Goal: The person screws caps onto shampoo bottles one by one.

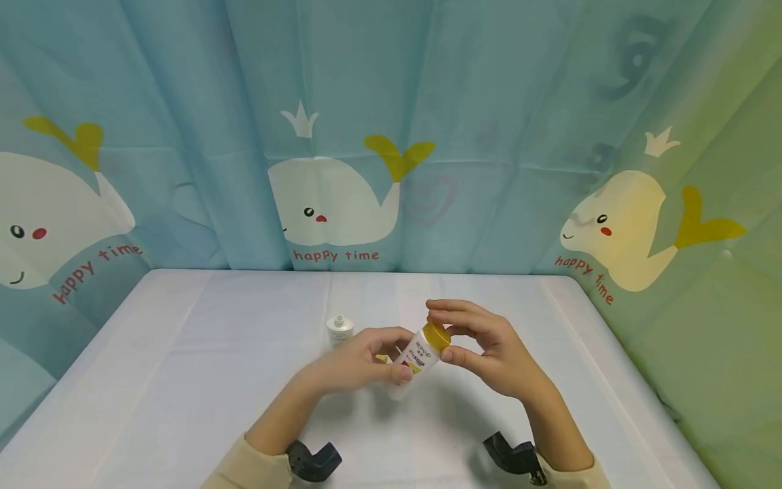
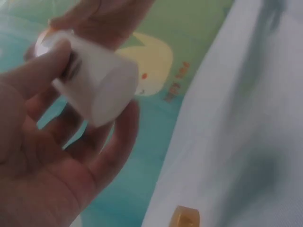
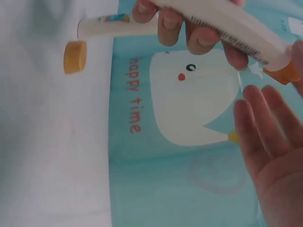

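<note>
My left hand grips a white bottle with printed lettering, tilted so its yellow cap points up and right. The left wrist view shows the bottle's pale base towards the camera, fingers curled around its side. On the cap, my right hand has its thumb at the lower edge and fingers at the top. In the right wrist view the other right-hand fingers extend loosely below the orange-looking cap. A second white bottle stands uncapped behind my left hand, its lower part hidden.
A loose yellow cap rests on the white table near the second bottle. Behind the table hangs a blue-green curtain with whale prints. Dark wrist mounts sit on both forearms.
</note>
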`<action>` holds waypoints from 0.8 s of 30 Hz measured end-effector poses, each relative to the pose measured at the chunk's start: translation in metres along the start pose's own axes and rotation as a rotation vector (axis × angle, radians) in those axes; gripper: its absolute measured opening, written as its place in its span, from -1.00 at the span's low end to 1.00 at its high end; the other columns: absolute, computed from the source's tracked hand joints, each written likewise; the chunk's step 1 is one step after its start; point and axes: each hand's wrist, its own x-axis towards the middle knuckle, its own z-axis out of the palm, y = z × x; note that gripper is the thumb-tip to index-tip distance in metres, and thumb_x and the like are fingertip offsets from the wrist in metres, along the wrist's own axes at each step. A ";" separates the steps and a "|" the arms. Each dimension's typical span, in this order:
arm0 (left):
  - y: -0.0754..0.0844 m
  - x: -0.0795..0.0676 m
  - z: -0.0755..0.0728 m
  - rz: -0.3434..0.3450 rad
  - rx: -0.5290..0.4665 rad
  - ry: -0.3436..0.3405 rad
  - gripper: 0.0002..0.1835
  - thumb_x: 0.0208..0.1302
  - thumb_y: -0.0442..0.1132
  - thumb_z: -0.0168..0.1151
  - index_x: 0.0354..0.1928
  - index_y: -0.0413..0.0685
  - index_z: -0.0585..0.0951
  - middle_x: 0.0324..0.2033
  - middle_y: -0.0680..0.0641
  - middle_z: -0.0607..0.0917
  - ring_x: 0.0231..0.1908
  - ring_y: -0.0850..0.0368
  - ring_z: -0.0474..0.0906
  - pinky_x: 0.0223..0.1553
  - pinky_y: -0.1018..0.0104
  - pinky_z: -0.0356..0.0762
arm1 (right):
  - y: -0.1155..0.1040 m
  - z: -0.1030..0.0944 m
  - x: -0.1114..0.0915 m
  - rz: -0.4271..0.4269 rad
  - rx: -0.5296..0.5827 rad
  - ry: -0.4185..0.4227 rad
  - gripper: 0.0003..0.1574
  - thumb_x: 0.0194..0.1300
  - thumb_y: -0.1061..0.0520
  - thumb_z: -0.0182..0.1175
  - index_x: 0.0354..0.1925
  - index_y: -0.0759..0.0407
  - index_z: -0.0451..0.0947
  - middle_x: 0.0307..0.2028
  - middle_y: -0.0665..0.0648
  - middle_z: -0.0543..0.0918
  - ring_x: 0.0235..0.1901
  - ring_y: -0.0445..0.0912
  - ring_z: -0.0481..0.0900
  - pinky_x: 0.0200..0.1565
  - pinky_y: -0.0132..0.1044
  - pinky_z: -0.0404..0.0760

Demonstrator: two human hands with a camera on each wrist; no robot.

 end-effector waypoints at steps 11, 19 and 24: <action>-0.004 0.003 0.006 0.081 0.011 0.006 -0.63 0.34 -0.16 0.32 0.15 -0.06 0.57 -0.18 -0.01 0.66 -0.16 0.15 0.55 -0.14 0.24 0.68 | 0.002 0.003 0.000 -0.039 0.023 0.052 -0.47 0.03 0.46 0.43 0.01 0.20 0.64 -0.08 0.17 0.68 -0.05 -0.07 0.63 -0.08 -0.30 0.67; 0.001 0.004 0.019 0.149 0.397 0.226 -0.64 0.36 -0.11 0.30 0.14 0.01 0.53 -0.14 0.13 0.62 -0.22 0.27 0.52 -0.17 0.36 0.58 | 0.003 0.010 0.002 0.114 -0.166 0.234 -0.61 -0.01 0.36 0.51 -0.19 0.09 0.65 -0.38 0.00 0.66 -0.43 -0.17 0.57 -0.38 -0.36 0.62; 0.003 0.005 0.027 0.231 0.729 0.394 -0.63 0.34 -0.05 0.32 0.13 0.06 0.55 -0.16 0.15 0.59 -0.21 0.28 0.46 -0.23 0.39 0.53 | 0.004 0.016 0.002 0.218 -0.255 0.328 -0.67 -0.02 0.35 0.51 -0.32 0.12 0.60 -0.57 0.01 0.56 -0.60 -0.20 0.52 -0.57 -0.34 0.52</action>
